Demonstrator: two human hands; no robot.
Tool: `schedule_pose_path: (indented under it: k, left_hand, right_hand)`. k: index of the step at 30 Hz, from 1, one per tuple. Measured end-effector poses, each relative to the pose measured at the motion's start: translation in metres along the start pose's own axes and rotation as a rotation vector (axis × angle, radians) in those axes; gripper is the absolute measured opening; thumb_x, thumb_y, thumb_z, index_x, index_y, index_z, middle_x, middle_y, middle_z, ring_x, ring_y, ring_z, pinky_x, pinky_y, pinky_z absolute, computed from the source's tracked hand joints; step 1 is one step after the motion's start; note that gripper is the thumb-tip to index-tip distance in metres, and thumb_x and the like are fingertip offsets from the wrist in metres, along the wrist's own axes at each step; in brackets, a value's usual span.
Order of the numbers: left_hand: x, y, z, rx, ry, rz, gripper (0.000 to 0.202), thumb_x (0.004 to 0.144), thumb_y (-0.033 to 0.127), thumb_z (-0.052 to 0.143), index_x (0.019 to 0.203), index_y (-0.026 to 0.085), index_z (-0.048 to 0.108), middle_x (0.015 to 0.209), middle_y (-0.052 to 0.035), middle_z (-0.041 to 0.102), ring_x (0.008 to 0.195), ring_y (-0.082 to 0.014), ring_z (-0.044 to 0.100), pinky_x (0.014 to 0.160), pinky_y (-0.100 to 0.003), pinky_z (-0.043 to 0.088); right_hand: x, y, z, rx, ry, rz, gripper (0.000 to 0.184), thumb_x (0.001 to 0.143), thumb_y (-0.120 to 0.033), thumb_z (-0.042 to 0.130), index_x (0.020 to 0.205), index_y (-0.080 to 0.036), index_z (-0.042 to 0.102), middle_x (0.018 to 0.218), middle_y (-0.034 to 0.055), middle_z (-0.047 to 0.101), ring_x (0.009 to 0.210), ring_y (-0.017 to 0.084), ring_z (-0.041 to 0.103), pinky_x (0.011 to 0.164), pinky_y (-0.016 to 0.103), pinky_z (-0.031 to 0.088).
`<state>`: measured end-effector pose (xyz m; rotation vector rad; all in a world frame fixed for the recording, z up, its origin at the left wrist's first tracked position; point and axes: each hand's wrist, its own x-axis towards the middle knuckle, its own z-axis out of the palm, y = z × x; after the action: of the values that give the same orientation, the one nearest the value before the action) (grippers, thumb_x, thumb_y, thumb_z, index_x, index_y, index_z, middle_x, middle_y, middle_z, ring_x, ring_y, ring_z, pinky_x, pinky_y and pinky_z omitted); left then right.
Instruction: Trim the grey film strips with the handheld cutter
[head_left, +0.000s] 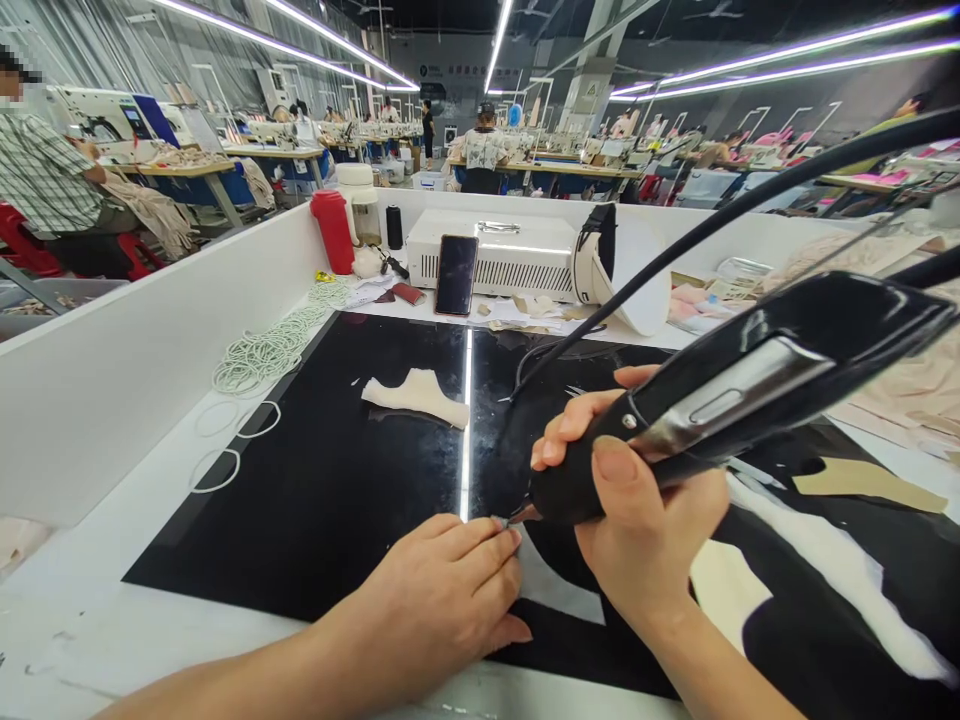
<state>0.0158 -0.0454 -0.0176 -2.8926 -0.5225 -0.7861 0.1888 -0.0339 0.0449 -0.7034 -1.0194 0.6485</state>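
My right hand [637, 510] is wrapped round a black corded handheld power tool [720, 390] with a silver side plate. The tool slants down to the left, and its narrow metal tip reaches the fingertips of my left hand [442, 590]. Those fingers are bent and close together, pressing a thin translucent grey piece [559, 580] against the black board [315, 510]. Part of this piece is hidden under the hand. A cream fabric piece [416, 395] lies farther up the board. Right of my right wrist is a pale yellow piece [727, 590].
A long white strip [832, 570] and a tan piece [870, 485] lie at the right. Pale green elastic loops [262, 350] heap along the left wall. Behind the board stand a phone [457, 275], a white vented box [495, 250] and a red bottle [332, 230]. Thick cables cross overhead at right.
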Motion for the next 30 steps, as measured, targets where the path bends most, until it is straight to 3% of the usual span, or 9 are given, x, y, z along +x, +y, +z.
schedule_pose_path:
  k: [17,24,30]
  left_hand:
    - [0.0,0.003,0.003,0.05,-0.013,0.025,0.04,0.115,0.044,0.045,0.114,0.013,0.07,0.128,-0.0057,0.077,0.12,-0.0192,0.07,0.092,-0.032,0.053]
    - [0.001,0.004,0.001,0.051,-0.051,0.026,0.041,0.115,0.044,0.045,0.115,0.013,0.071,0.13,-0.0068,0.076,0.121,-0.0202,0.069,0.092,-0.032,0.054]
    - [-0.003,0.004,0.002,0.034,-0.039,0.028,0.037,0.115,0.04,0.046,0.117,0.012,0.07,0.132,-0.0071,0.075,0.123,-0.0214,0.068,0.095,-0.034,0.054]
  right_hand:
    - [0.002,0.004,0.006,0.005,0.0,0.053,0.045,0.086,-0.042,0.086,0.117,-0.027,0.057,0.08,-0.0059,0.069,0.059,0.014,0.066,0.056,0.03,0.056]
    - [0.002,0.006,0.006,-0.017,-0.004,0.039,0.037,0.09,-0.037,0.082,0.116,-0.027,0.056,0.081,-0.0054,0.068,0.062,0.015,0.065,0.058,0.032,0.057]
    - [0.005,-0.009,-0.004,-0.017,0.005,0.026,0.04,0.087,-0.037,0.086,0.117,-0.027,0.06,0.08,-0.005,0.069,0.062,0.015,0.065,0.059,0.031,0.057]
